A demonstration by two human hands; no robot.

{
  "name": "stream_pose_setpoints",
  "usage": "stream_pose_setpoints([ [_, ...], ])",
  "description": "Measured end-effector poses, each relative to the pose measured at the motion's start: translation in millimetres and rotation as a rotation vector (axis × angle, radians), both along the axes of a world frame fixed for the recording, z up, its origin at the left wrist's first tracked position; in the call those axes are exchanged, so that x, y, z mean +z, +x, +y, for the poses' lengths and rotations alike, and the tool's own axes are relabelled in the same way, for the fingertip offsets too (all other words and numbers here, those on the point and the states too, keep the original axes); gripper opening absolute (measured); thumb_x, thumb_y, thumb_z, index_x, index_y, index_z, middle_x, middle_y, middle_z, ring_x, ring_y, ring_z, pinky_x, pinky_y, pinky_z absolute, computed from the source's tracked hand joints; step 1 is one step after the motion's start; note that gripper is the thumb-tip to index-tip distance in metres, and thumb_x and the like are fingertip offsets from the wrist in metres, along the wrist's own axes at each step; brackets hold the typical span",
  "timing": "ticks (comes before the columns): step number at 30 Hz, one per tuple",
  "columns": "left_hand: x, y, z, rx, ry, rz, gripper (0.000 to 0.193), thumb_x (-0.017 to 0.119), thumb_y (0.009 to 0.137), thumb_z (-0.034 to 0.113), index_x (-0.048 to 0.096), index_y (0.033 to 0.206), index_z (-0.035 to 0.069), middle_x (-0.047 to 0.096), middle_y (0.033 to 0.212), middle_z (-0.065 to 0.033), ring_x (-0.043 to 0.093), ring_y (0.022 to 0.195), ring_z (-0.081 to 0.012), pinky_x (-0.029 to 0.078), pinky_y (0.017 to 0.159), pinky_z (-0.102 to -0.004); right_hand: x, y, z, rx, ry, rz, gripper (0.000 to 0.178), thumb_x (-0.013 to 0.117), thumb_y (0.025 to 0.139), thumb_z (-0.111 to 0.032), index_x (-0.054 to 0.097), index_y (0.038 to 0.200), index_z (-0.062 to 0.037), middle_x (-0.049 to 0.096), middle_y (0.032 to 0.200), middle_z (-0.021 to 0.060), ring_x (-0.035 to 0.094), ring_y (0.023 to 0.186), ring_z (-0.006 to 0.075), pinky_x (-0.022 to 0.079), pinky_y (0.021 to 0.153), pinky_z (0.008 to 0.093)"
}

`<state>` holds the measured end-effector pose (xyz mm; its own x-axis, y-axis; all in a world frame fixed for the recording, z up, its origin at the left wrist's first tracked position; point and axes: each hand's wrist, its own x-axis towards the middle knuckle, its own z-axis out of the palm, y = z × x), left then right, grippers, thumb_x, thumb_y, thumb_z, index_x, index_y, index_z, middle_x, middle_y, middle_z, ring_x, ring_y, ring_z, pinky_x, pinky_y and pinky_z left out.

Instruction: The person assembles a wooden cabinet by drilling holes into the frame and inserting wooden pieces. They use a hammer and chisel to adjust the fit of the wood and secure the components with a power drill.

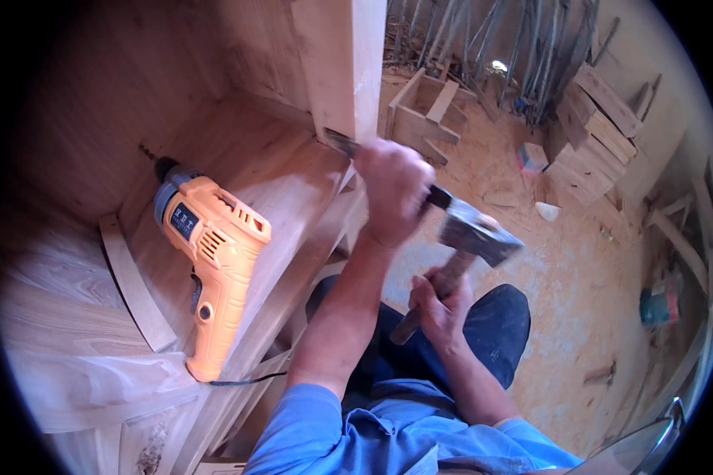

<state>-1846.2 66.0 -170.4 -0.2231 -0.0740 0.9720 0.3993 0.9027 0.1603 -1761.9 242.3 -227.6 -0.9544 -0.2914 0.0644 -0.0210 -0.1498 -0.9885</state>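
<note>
My left hand (396,186) is closed around a chisel (341,143), whose blade meets the lower part of an upright wooden post (337,71). The dark butt of its handle sticks out on the right of my fist. Gripped by its wooden handle in my right hand (444,307) is a hammer (481,233); its slightly blurred metal head is right at the chisel's butt, though I cannot tell whether they touch. On the wooden surface to the left lies an orange power drill (214,245) with a bit fitted, pointing away from me.
A curved wooden strip (135,289) lies left of the drill, and a black cord (249,381) trails from the drill's base. Beyond the post, a wooden frame (428,115) sits on the dusty floor (562,277). Stacked boards (594,134) and a green bucket (659,306) stand at right.
</note>
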Motion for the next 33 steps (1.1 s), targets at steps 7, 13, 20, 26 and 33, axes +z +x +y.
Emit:
stream_pose_setpoints([
  [7, 11.7, 12.2, -12.4, 0.047, -0.012, 0.053, 0.018, 0.069, 0.074, 0.019, 0.056, 0.082, 0.010, 0.058, 0.085, -0.0073, 0.056, 0.086, -0.0312, 0.041, 0.081, -0.0452, -5.2, 7.0, 10.6, -0.007, -0.181, -0.023, 0.023, 0.067, 0.095, -0.001, 0.047, 0.105, -0.0060, 0.057, 0.075, 0.0053, 0.059, 0.057, 0.0149, 0.049, 0.052, 0.0280],
  [13, 26.1, 62.8, 42.0, -0.262, -0.047, -0.041, 0.017, 0.064, 0.076, 0.025, 0.064, 0.083, 0.010, 0.059, 0.085, -0.0057, 0.059, 0.082, -0.0261, 0.043, 0.080, -0.0426, -17.8, -1.5, 40.7, -0.041, -0.068, -0.115, 0.029, 0.073, 0.091, -0.005, 0.052, 0.110, -0.0042, 0.062, 0.082, 0.0042, 0.062, 0.064, 0.0129, 0.052, 0.057, 0.0281],
  [20, 45.1, 86.6, 59.7, -0.090, -0.147, -0.478, 0.028, 0.062, 0.079, 0.018, 0.070, 0.102, 0.004, 0.059, 0.083, -0.0083, 0.058, 0.087, -0.0261, 0.043, 0.089, -0.0412, -69.3, -63.4, 39.8, 0.099, 0.042, -0.632, 0.014, 0.059, 0.095, -0.013, 0.067, 0.097, -0.0015, 0.067, 0.078, 0.0098, 0.069, 0.068, 0.0222, 0.056, 0.059, 0.0336],
  [26, 57.8, 97.4, 65.5, -0.154, -0.253, -0.513, 0.029, 0.064, 0.075, 0.018, 0.072, 0.101, 0.007, 0.060, 0.086, -0.0071, 0.061, 0.089, -0.0264, 0.045, 0.094, -0.0443, -250.3, -139.9, 65.6, -0.295, -0.350, -1.028, 0.022, 0.051, 0.095, -0.012, 0.053, 0.114, -0.0006, 0.062, 0.107, 0.0190, 0.066, 0.083, 0.0289, 0.055, 0.061, 0.0398],
  [33, 52.9, 94.4, 22.9, -0.074, -0.263, -0.546, 0.026, 0.068, 0.070, 0.010, 0.074, 0.095, 0.007, 0.063, 0.085, -0.0072, 0.063, 0.089, -0.0279, 0.051, 0.093, -0.0433, -242.2, -79.0, 63.0, -0.467, -0.425, -1.256, 0.020, 0.050, 0.095, -0.015, 0.045, 0.113, -0.0076, 0.056, 0.096, 0.0121, 0.058, 0.076, 0.0260, 0.051, 0.056, 0.0403],
])
